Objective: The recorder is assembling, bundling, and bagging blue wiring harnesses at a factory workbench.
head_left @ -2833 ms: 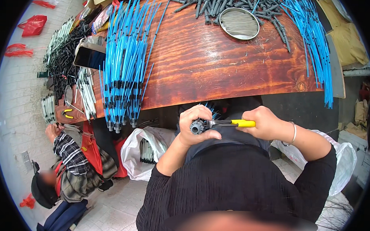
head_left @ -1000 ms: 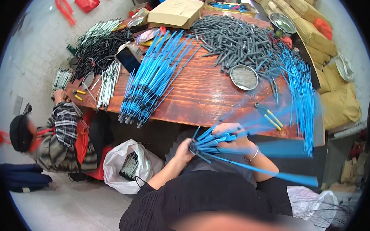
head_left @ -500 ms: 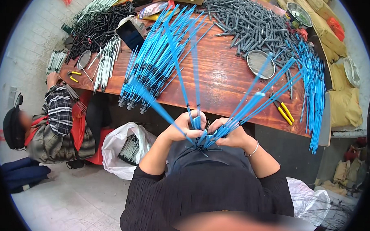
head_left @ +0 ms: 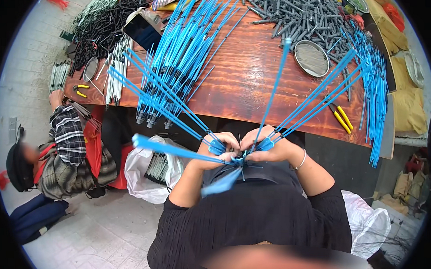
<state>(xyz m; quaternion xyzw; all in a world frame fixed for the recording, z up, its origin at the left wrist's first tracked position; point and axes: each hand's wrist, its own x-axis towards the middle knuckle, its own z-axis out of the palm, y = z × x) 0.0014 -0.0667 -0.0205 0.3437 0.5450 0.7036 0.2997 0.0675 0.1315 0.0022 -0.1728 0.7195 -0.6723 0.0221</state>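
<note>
Close in front of my body, both hands work on a blue umbrella-like frame (head_left: 321, 91), whose thin paired rods with black joints fan out from a small hub. My left hand (head_left: 214, 152) is closed around rod ends on the left side. My right hand (head_left: 275, 147) grips rods on the right, its thumb and fingers pinching near the hub. Between the two sets of fingertips, the hub with short dark wire ends is partly hidden. One upright rod rises above my right hand, and a blurred blue rod points down toward my lap.
On the wooden table (head_left: 255, 93) lie a bundle of blue frames (head_left: 180, 62), grey plastic parts (head_left: 305, 24), a round dish (head_left: 311, 58), yellow-handled pliers (head_left: 342, 119) and more blue rods (head_left: 372, 92). White sacks stand beside me. A co-worker (head_left: 72, 153) sits at the left.
The rods have swung wider apart, the left ones now leaning further left. One blue rod group has dropped toward my lap. My hands keep hold, and the view has shifted slightly.
</note>
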